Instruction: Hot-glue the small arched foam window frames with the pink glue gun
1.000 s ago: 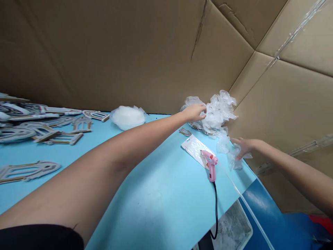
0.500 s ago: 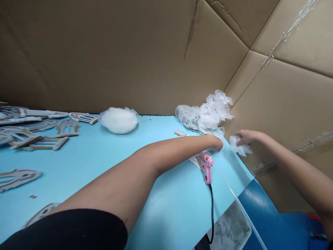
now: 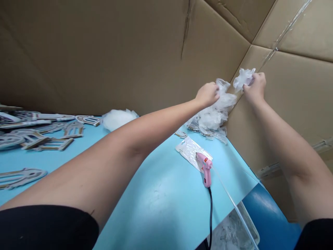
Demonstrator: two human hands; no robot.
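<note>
My left hand is raised over the far right corner of the blue table, its fingers closed on crumpled clear plastic wrap. My right hand is up beside it, against the cardboard wall, gripping another small wad of clear plastic. Below both hands a heap of clear plastic wrappers lies in the corner, over some flat white-and-brown cut-out pieces.
A pink glue gun rests on a clear packet, its black cord dropping over the table edge. A white fluffy mound sits at the back. Several arched cut-out frames lie at left. Cardboard walls enclose the table.
Both hands have lifted from table level up to the corner, each carrying clear plastic. The left hand came off the table near the glue gun.
</note>
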